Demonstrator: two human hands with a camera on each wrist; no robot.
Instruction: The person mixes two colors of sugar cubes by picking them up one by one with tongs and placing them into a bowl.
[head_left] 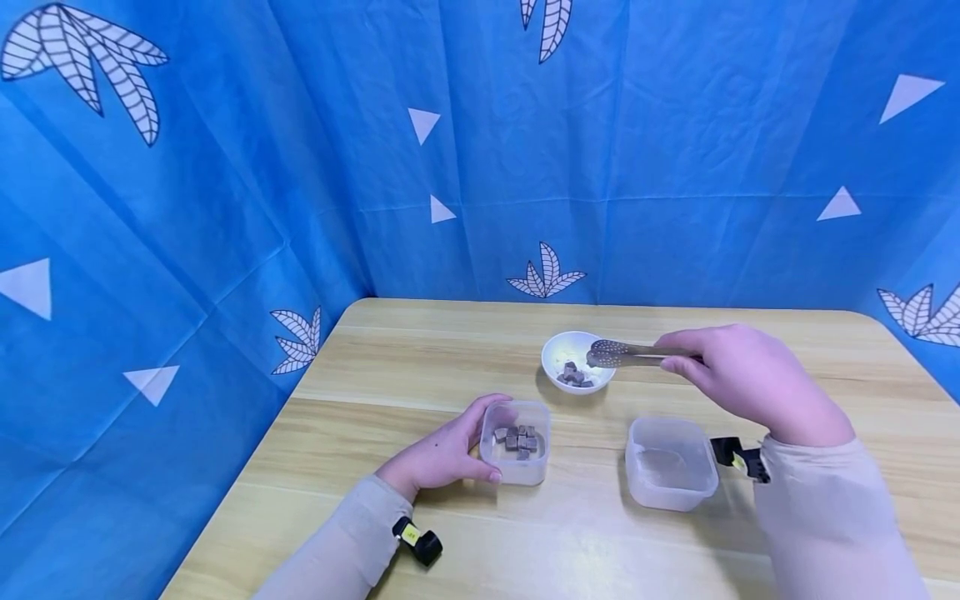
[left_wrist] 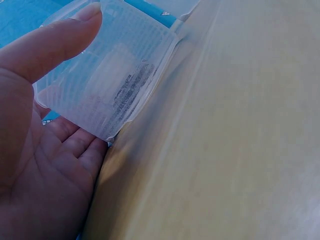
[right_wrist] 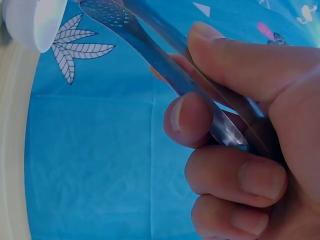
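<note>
Left hand (head_left: 442, 454) cups the left side of a small clear container (head_left: 516, 442) on the table (head_left: 420, 350), thumb along its near wall, fingers curled behind it and mostly hidden in the head view. The left wrist view shows the container's ribbed wall against the palm, contents not visible there. Inside, seen from above, brown cubes (head_left: 517, 438); exact count hard to tell. Both forearms are cut off by the lower frame edge.

To the right, a second clear container (head_left: 667, 462) stands apart from both hands; something pale and flat in it, unclear what.

Right hand (head_left: 738, 379) grips metal tongs (head_left: 626, 354), thumb and fingers curled round the arms, squeezing them close. The tongs' perforated tips hover over a white bowl (head_left: 558, 350), nothing visibly held between them. The bowl holds a few more brown cubes (head_left: 576, 376). In the right wrist view only the bowl's rim shows, blurred.

Behind the table, a blue backdrop (head_left: 675, 125) with leaf and triangle prints.
</note>
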